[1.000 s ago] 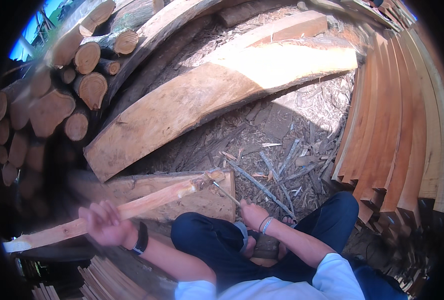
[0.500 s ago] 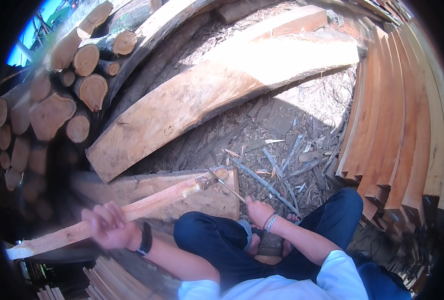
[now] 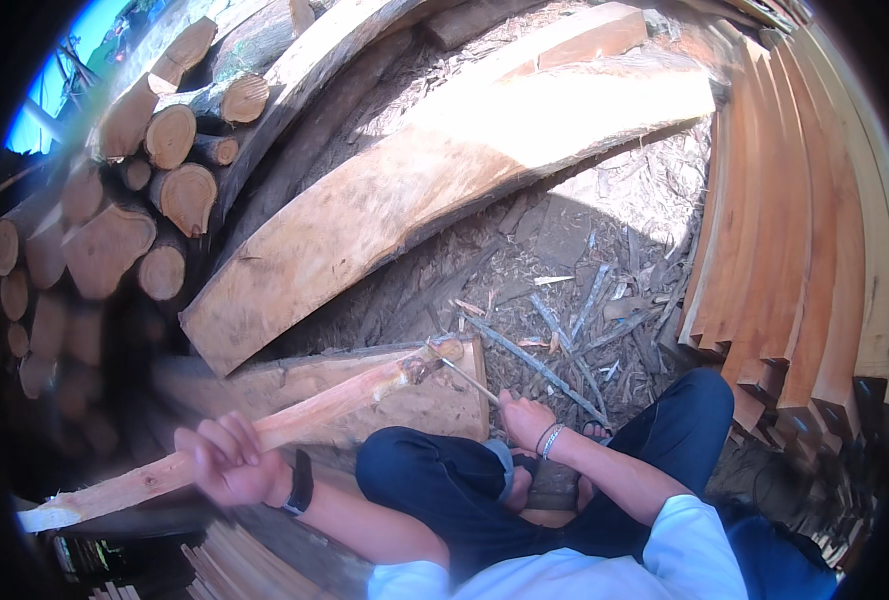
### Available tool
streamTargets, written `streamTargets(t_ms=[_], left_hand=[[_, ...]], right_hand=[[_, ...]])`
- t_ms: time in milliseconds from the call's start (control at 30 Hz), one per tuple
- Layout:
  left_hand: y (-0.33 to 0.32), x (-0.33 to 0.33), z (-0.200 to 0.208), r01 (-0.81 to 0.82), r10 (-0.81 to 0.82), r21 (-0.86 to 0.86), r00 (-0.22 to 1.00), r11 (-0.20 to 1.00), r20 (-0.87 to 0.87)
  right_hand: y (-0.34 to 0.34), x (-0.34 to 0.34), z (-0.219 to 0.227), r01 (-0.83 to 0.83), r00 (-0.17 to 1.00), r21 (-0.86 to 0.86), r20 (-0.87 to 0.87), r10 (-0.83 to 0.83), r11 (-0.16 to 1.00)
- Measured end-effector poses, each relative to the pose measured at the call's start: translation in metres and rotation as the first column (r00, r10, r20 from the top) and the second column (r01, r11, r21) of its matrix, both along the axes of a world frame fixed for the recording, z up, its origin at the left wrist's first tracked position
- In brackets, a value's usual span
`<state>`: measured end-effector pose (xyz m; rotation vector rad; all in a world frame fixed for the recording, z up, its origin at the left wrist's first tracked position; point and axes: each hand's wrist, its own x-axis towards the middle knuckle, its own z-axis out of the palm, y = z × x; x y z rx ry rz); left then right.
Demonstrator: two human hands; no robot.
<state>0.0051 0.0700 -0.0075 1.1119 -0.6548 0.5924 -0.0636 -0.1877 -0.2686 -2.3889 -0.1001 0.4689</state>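
— Since a second ago the left hand [image 3: 229, 462] has slid a little lower on the wooden pole [image 3: 264, 430], and the pole's far end has swung up over the flat slab [image 3: 384, 395].

— Is it clamped on?

— Yes, fingers curled right round the shaft, roughly a third of the way up from the near end, which sticks out behind the grip toward the lower left.

— And the right hand [image 3: 526, 420]?

— Closed on a thin blade [image 3: 459, 375] (likely a knife), whose tip reaches ahead of that grip to the pole's far end.

— How would the pole handle?

— Stiff, I'd judge, and fairly heavy for one hand, with rough stripped wood that shouldn't slip. Holding nearer the middle would balance it better.

— Arm poses?

— Left forearm stretched out to the side, wrist cocked up, a dark band on it. Right elbow tucked by the knee, wrist low, bracelets showing.
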Motion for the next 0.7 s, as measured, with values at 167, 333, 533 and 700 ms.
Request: streamTargets(t_ms=[167, 333, 533, 700], left_hand=[[0.009, -0.005, 0.003, -0.046, 0.046, 0.004, 0.999, 0.999, -0.008], [0.001, 0.001, -0.003, -0.041, 0.041, -0.023, 0.999, 0.999, -0.011], [0.005, -0.002, 0.001, 0.005, -0.005, 0.007, 1.000, 1.000, 0.015], [0.009, -0.002, -0.002, 0.047, -0.047, -0.003, 0.999, 0.999, 0.014]], right_hand=[[0.001, 0.001, 0.041, 0.008, 1.000, 0.141, -0.007, -0.007, 0.990], [-0.005, -0.006, -0.054, 0.044, 0.998, -0.003, -0.048, -0.044, 0.999], [0.003, 0.008, -0.007, 0.052, 0.998, 0.121, -0.033, -0.049, 0.991], [0.000, 0.003, -0.050, 0.123, 0.988, 0.103, -0.106, -0.112, 0.987]])
